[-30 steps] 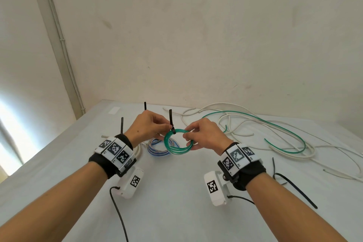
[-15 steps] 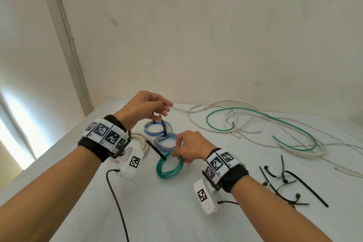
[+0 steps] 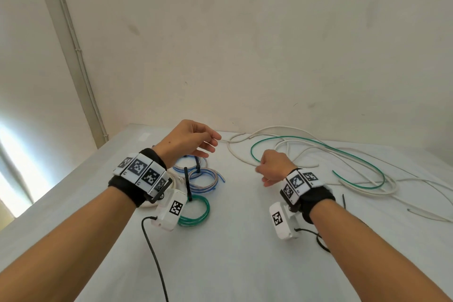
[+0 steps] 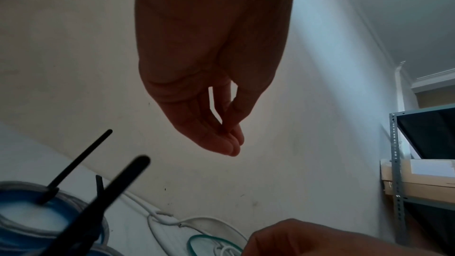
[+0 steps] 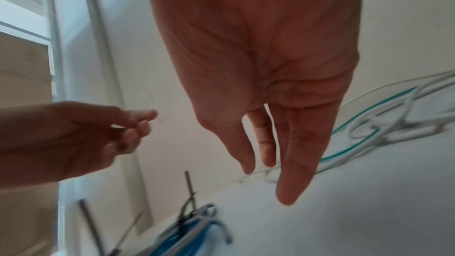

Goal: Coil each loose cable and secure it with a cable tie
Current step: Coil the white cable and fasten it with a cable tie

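A: Now, the green coil (image 3: 196, 211)?
B: Wound tight, flat on the white table (image 3: 232, 252), a black cable tie (image 3: 187, 185) upright from its far rim. Two blue coils (image 3: 203, 179) lie just beyond it, each tied.
A: Hands?
B: Left hand (image 3: 188, 141) hovers beyond the green coil, fingers relaxed, holding nothing. Right hand (image 3: 273, 165) is up to the coil's right, empty; the right wrist view shows its fingers (image 5: 290, 163) straight.
A: Loose stock?
B: White cables (image 3: 382, 189) and a green cable (image 3: 343, 154) sprawl well right of the coil.
A: Anything only a wrist sees?
B: A metal shelf (image 4: 396, 163), left wrist view. The table's left edge lies near the coil; bare cloth in front.
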Tool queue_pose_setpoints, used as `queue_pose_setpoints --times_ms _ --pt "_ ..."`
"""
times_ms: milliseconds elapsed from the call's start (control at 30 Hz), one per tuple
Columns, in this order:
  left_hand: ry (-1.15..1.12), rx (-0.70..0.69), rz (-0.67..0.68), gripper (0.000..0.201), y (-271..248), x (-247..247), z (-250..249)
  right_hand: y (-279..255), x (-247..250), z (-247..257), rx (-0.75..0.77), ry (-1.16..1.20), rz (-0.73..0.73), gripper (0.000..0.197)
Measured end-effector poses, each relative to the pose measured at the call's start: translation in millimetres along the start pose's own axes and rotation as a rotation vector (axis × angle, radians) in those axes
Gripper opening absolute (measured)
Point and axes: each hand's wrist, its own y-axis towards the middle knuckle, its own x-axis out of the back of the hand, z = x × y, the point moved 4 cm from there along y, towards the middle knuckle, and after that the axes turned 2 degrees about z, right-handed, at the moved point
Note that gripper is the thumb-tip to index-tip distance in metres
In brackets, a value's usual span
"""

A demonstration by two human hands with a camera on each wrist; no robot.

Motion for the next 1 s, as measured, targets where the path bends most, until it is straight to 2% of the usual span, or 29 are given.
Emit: queue_pose_setpoints --times_ms 100,267,367,500,567,700,833,867,1000 --pt "0.017 0.025 0.015 0.025 9 -13 -4 20 12 -24 -0.042 -0.172 -0.079 0.043" --pt "0.056 0.042 0.07 0.023 25 -32 -16 37 15 -45 -0.044 -0.415 -0.129 0.03" --pt "0.049 0.049 0.089 0.022 34 -38 -21 43 15 -49 -0.036 -0.483 -0.15 0.026" --pt "0.031 0.078 0.112 0.022 44 -45 -22 47 16 -49 0.074 -0.523 -0.152 0.024" --pt "0.032 0.111 0.127 0.021 49 -50 -21 46 21 -47 0.136 -0.496 -0.187 0.022" --pt "0.007 0.176 0.125 0.025 58 -61 -15 30 49 -32 0.337 -0.348 -0.421 0.016" --pt "0.079 0.107 0.079 0.055 73 -73 -14 8 83 -18 0.478 -0.062 -0.523 0.012" --pt "0.132 0.089 0.075 0.057 77 -76 -15 2 92 -15 0.516 -0.003 -0.54 0.011" --pt "0.193 0.043 -0.06 0.022 84 -82 -25 -24 125 0 0.609 0.159 -0.579 0.012"
